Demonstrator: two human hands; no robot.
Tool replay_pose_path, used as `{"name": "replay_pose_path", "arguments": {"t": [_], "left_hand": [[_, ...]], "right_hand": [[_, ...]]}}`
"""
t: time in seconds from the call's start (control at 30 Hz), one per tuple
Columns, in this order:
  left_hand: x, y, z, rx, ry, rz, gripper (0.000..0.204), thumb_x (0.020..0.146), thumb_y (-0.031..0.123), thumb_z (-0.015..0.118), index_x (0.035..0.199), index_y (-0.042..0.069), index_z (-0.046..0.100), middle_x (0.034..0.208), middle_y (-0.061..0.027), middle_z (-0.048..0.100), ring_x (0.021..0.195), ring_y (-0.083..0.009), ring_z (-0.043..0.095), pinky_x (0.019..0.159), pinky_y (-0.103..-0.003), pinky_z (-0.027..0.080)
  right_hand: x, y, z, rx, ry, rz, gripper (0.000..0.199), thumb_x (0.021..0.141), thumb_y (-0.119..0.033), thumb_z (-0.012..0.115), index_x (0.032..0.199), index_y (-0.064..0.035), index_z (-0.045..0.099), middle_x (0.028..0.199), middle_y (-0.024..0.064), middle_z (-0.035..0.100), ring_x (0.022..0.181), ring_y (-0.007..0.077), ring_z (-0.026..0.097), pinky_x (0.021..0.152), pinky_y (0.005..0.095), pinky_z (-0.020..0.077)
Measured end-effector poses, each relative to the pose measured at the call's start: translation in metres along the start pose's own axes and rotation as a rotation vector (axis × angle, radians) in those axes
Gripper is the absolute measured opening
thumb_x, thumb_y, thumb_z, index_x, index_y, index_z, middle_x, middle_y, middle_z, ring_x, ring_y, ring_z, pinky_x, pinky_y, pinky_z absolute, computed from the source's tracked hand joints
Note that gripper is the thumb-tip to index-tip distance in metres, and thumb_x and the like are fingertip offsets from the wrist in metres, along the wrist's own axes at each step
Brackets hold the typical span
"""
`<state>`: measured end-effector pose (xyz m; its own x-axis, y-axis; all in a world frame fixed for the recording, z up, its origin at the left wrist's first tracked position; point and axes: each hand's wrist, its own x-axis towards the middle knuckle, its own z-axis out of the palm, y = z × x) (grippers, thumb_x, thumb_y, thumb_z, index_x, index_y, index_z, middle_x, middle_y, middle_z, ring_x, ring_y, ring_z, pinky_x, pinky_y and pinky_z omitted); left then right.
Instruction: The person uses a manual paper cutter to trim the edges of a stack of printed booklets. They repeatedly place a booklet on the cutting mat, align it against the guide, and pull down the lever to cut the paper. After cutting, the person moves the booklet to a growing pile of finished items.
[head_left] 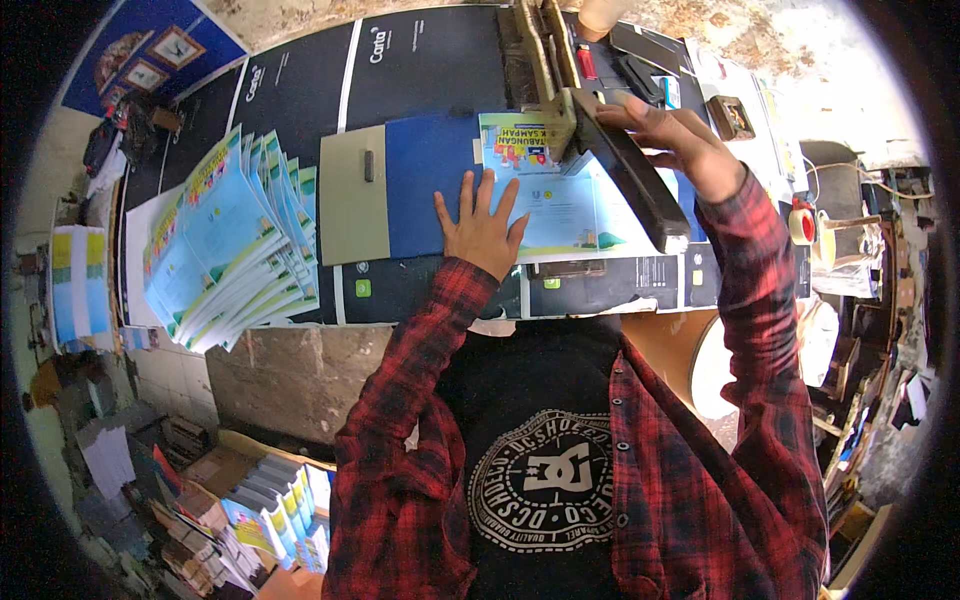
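Booklet [560, 205]: thin, light, floppy, slippery cover; lies centre of bench under the stapler arm [625, 180].
My left hand [482, 225]: open, flat, pinning its left edge.
My right hand [672, 140]: closed over the arm, far right.
Hold: I judge flat pressure safest.

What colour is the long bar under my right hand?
Black, the long bar under the right hand; head view.

Booklet [560, 205]: glossy printed paper. Stapler arm [630, 180]: matt black metal. Sleeves [420, 360]: soft plaid cloth. Table [290, 90]: smooth dark sheet.
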<state>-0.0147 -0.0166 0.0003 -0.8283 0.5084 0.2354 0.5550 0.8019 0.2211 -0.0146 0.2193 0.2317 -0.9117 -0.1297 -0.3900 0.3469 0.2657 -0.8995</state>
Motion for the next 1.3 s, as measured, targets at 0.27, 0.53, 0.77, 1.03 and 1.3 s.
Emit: {"name": "replay_pose_path", "arguments": {"t": [0.27, 0.53, 0.77, 1.03, 1.3], "left_hand": [[0.036, 0.009, -0.027, -0.527, -0.050, -0.546, 0.042, 0.092, 0.035, 0.065, 0.115, 0.000, 0.063, 0.125, -0.0163, 0.059, 0.118, -0.0301, 0.054, 0.094, -0.049, 0.046], [0.042, -0.052, -0.029, -1.540, -0.310, -0.996, 0.043, 0.095, 0.029, 0.067, 0.124, -0.002, 0.060, 0.109, -0.0082, 0.069, 0.095, -0.0160, 0.068, 0.081, -0.030, 0.056], [0.024, -0.129, -0.049, -1.420, -0.281, -1.071, 0.033, 0.091, 0.023, 0.070, 0.113, -0.002, 0.064, 0.094, -0.0070, 0.070, 0.075, -0.0140, 0.066, 0.066, -0.026, 0.055], [0.025, -0.120, -0.049, -1.444, -0.299, -1.069, 0.029, 0.093, 0.022, 0.069, 0.109, -0.001, 0.066, 0.079, 0.0009, 0.065, 0.056, -0.0052, 0.052, 0.051, -0.020, 0.048], [0.032, -0.103, -0.056, -1.158, -0.234, -1.043, 0.029, 0.092, 0.019, 0.070, 0.113, 0.001, 0.067, 0.084, -0.0034, 0.070, 0.066, -0.0080, 0.063, 0.055, -0.022, 0.051]], "right_hand": [[-0.001, 0.260, -0.015, -1.072, 0.553, -0.046, 0.086, 0.077, -0.034, 0.074, 0.151, -0.0120, 0.035, 0.150, 0.0328, 0.033, 0.137, 0.0521, 0.033, 0.112, 0.0545, 0.0322], [0.005, 0.238, 0.046, -0.835, 0.575, -0.141, 0.095, 0.076, -0.040, 0.076, 0.152, -0.0063, 0.030, 0.155, 0.0330, 0.020, 0.143, 0.0508, 0.023, 0.113, 0.0571, 0.0274], [0.028, 0.194, 0.104, -0.735, 0.422, -0.135, 0.090, 0.080, -0.042, 0.070, 0.153, -0.0085, 0.028, 0.160, 0.0255, 0.015, 0.147, 0.0451, 0.017, 0.117, 0.0583, 0.0215], [0.021, 0.197, 0.092, -0.703, 0.408, -0.151, 0.087, 0.083, -0.043, 0.069, 0.151, -0.0040, 0.031, 0.159, 0.0230, 0.020, 0.148, 0.0399, 0.019, 0.118, 0.0544, 0.0216], [0.018, 0.200, 0.077, -0.715, 0.440, -0.166, 0.086, 0.084, -0.042, 0.070, 0.150, -0.0038, 0.031, 0.159, 0.0202, 0.024, 0.147, 0.0395, 0.022, 0.117, 0.0551, 0.0250]]}}
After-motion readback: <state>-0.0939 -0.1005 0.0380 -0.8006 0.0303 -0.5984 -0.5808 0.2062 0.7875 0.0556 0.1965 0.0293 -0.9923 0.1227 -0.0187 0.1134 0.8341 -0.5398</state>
